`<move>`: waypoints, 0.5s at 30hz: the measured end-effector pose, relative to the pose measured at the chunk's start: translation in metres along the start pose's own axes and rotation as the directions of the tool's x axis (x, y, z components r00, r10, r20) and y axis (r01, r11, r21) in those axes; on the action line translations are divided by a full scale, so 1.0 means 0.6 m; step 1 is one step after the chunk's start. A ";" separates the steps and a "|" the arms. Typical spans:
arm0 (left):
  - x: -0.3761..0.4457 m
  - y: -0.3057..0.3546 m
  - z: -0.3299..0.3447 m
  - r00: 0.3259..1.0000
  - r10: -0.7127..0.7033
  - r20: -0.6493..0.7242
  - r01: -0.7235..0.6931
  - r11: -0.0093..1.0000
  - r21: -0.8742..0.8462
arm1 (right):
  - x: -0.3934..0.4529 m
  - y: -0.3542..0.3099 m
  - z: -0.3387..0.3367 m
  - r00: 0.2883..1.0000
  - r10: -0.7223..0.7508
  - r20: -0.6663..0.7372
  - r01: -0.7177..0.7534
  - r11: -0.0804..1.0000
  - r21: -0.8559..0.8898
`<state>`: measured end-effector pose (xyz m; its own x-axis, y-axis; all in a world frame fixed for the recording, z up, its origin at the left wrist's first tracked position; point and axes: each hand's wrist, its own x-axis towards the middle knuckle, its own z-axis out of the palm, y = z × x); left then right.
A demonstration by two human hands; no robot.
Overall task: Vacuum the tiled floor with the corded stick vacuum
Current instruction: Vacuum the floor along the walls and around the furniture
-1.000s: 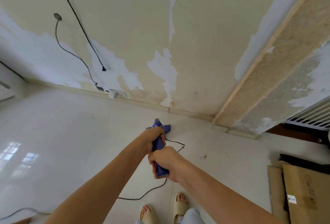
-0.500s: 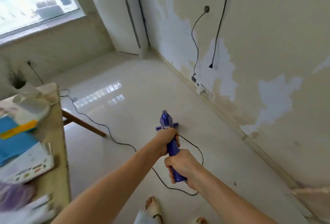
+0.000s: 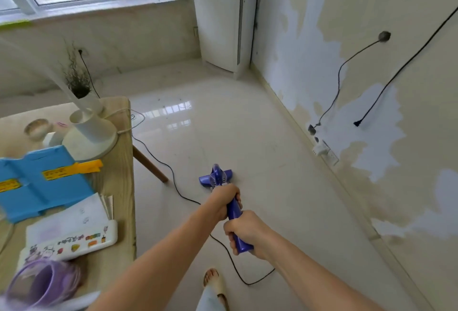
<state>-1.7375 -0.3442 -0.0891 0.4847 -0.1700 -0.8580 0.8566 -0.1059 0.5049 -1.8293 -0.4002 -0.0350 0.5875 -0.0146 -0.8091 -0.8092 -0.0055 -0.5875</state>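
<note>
Here both hands grip the blue stick vacuum (image 3: 234, 211) by its handle: the left hand (image 3: 224, 200) is wrapped round it higher up the shaft, the right hand (image 3: 245, 231) clenched round the end nearest the person. The vacuum's head (image 3: 215, 179) sits on the glossy tiled floor (image 3: 223, 124), just past the wooden table's slanted leg (image 3: 150, 164). Its black cord (image 3: 178, 186) trails across the tiles from under the table, passes beneath the arms and loops near a sandalled foot (image 3: 214, 279). On the table (image 3: 119, 186) stand a white lamp base (image 3: 90, 134), a blue folder (image 3: 42, 181) and a purple cup (image 3: 42, 283). A patchy wall (image 3: 371, 87) runs along the right.
</note>
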 end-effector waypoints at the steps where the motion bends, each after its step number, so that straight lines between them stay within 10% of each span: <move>1: 0.011 0.014 -0.007 1.000 -0.011 -0.001 0.011 1.000 -0.013 | 0.009 -0.016 0.002 1.000 0.003 0.012 -0.003 1.000 -0.005; 15: 0.166 0.262 -0.052 0.973 -0.014 -0.231 -0.009 0.995 -0.098 | 0.191 -0.272 -0.046 0.979 0.016 0.205 0.030 0.975 -0.218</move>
<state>-1.5492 -0.3474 -0.0983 0.5005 0.0619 -0.8635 0.8654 -0.0077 0.5010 -1.6297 -0.4288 -0.0315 0.5625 0.1910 -0.8044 -0.7728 -0.2242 -0.5937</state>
